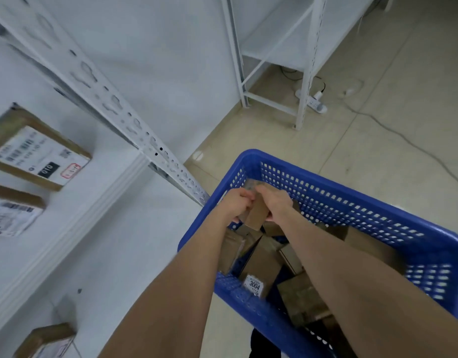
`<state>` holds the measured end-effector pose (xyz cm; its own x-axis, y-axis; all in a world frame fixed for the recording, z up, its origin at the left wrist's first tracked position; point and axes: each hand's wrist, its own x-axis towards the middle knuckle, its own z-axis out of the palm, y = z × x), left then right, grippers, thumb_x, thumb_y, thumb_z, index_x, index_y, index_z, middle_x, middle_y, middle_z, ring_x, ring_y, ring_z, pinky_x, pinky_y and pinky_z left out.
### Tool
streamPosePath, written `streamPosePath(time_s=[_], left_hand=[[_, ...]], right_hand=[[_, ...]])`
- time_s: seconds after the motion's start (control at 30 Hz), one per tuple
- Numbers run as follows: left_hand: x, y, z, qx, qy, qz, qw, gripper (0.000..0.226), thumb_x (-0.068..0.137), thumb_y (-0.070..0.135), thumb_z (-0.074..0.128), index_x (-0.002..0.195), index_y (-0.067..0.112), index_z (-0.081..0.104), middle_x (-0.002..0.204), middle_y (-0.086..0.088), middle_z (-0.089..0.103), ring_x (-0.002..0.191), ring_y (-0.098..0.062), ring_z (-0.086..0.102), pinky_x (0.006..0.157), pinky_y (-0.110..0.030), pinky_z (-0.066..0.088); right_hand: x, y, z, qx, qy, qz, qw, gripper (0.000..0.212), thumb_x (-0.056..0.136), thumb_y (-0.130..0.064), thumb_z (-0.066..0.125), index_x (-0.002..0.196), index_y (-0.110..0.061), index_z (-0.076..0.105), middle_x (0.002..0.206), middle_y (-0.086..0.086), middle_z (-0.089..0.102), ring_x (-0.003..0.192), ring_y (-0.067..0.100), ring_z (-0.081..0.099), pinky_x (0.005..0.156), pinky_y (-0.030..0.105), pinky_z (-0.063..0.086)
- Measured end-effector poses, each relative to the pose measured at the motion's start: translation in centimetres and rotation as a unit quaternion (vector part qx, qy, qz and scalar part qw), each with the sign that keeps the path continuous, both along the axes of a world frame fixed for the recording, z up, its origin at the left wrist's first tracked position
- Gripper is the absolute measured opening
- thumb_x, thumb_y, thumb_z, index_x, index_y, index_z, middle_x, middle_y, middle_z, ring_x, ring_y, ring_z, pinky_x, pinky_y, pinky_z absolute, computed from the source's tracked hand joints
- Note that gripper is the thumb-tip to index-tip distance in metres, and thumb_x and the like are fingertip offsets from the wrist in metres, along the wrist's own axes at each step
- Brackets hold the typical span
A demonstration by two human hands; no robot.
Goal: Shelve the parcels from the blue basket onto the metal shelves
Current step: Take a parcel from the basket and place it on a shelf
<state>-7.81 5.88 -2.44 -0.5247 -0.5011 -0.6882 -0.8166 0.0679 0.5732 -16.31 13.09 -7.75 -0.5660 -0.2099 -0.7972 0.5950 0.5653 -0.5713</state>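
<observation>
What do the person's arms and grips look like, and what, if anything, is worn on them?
The left forearm and right forearm are bare to the frame's edge, no sleeves. The left grip and right grip wear no gloves. No watch, bracelet or marking shows. Fingers are too blurred to judge rings.

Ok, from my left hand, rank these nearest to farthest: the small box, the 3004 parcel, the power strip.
1. Small box: gripped by the left hand, inside the blue basket.
2. 3004 parcel: in the basket, nearer you.
3. Power strip: well ahead, by the far shelf.
</observation>
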Motion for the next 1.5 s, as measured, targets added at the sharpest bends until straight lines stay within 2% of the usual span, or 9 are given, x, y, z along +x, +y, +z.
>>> streamPosePath(time_s=[0.17,0.27,0.47,0.73,0.8,0.97,1.03,1.3,1.5], left_hand=[[2.7,1.9,7.5,0.026,0.052,0.13,0.99,0.019,0.1,0.027,0.043,0.089,0.018,0.054,0.092,-0.001,0.056,0.095,-0.021,0.055,0.088,-0.039,0.047],[5.0,2.2,12.0,0.036,0.067,0.155,0.985,0.031,0.097,0.04,0.046,0.106,0.011,0.054,0.096,-0.004,0.054,0.091,-0.022,0.055,0.089,-0.042,0.051],[11.4,2.1,19.4,0.067,0.14,0.204,0.967,0.055,0.09,0.057,0.052,0.115,0.008,0.057,0.112,-0.012,0.064,0.096,-0.03,0.067,0.076,-0.039,0.058],[27.7,1.5,25.6,-0.019,0.233,0.281,0.931,0.025,0.083,0.023,0.065,0.096,0.002,0.063,0.092,-0.012,0.067,0.083,-0.022,0.068,0.074,-0.039,0.06],[32.6,1.3,26.4,-0.048,0.234,0.275,0.931,0.03,0.084,0.022,0.061,0.106,0.001,0.062,0.088,-0.008,0.064,0.075,-0.016,0.065,0.069,-0.035,0.06],[44.0,1.7,28.5,-0.065,0.223,0.256,0.938,0.027,0.086,0.023,0.057,0.108,0.009,0.064,0.085,-0.003,0.061,0.075,-0.016,0.062,0.072,-0.033,0.06],[47.8,1.9,29.4,-0.08,0.2,0.231,0.949,0.025,0.086,0.025,0.057,0.107,0.015,0.067,0.086,-0.001,0.063,0.077,-0.016,0.063,0.073,-0.031,0.058],[56.8,3.7,32.8,-0.166,0.1,0.161,0.968,0.051,0.061,0.02,0.056,0.112,0.023,0.06,0.094,0.0,0.064,0.085,-0.016,0.058,0.076,-0.028,0.048],[59.9,5.3,34.6,-0.218,0.058,0.144,0.964,0.053,0.06,0.012,0.054,0.112,0.019,0.061,0.101,-0.007,0.064,0.083,-0.02,0.064,0.075,-0.031,0.051]], right_hand=[[2.7,2.7,9.2,0.08,0.17,0.153,0.97,0.082,0.079,-0.055,0.065,0.141,-0.011,0.034,0.13,0.011,0.053,0.115,0.031,0.055,0.088,0.039,0.046],[5.5,3.2,14.3,0.082,0.285,0.216,0.93,0.076,0.078,-0.056,0.068,0.133,-0.012,0.039,0.129,0.007,0.052,0.112,0.03,0.059,0.084,0.04,0.048],[12.6,2.8,21.8,0.048,0.514,0.354,0.78,0.065,0.076,-0.051,0.072,0.121,-0.016,0.042,0.124,0.001,0.046,0.112,0.021,0.049,0.074,0.035,0.049],[25.3,3.1,27.1,-0.103,0.652,0.468,0.588,0.052,0.085,-0.042,0.062,0.128,-0.018,0.044,0.132,0.002,0.041,0.122,0.02,0.041,0.1,0.031,0.039],[28.1,3.3,27.7,-0.115,0.645,0.469,0.592,0.042,0.09,-0.034,0.055,0.129,-0.019,0.048,0.136,0.003,0.041,0.124,0.021,0.04,0.1,0.035,0.041],[34.8,2.4,29.8,-0.13,0.515,0.3,0.793,0.041,0.093,-0.024,0.054,0.134,-0.021,0.048,0.138,0.006,0.04,0.125,0.024,0.044,0.101,0.038,0.044],[36.9,2.2,31.0,-0.151,0.458,0.279,0.831,0.055,0.089,-0.025,0.059,0.141,-0.019,0.04,0.144,0.007,0.035,0.129,0.027,0.042,0.101,0.039,0.042],[45.3,2.0,32.7,-0.115,0.512,0.531,0.666,0.091,0.079,-0.023,0.068,0.153,-0.029,0.016,0.162,-0.004,0.008,0.148,0.024,0.008,0.119,0.043,0.018],[48.8,3.2,31.2,-0.194,0.29,0.596,0.724,0.062,0.078,-0.016,0.074,0.135,-0.023,0.051,0.128,0.001,0.058,0.103,0.014,0.057,0.083,0.025,0.046]])
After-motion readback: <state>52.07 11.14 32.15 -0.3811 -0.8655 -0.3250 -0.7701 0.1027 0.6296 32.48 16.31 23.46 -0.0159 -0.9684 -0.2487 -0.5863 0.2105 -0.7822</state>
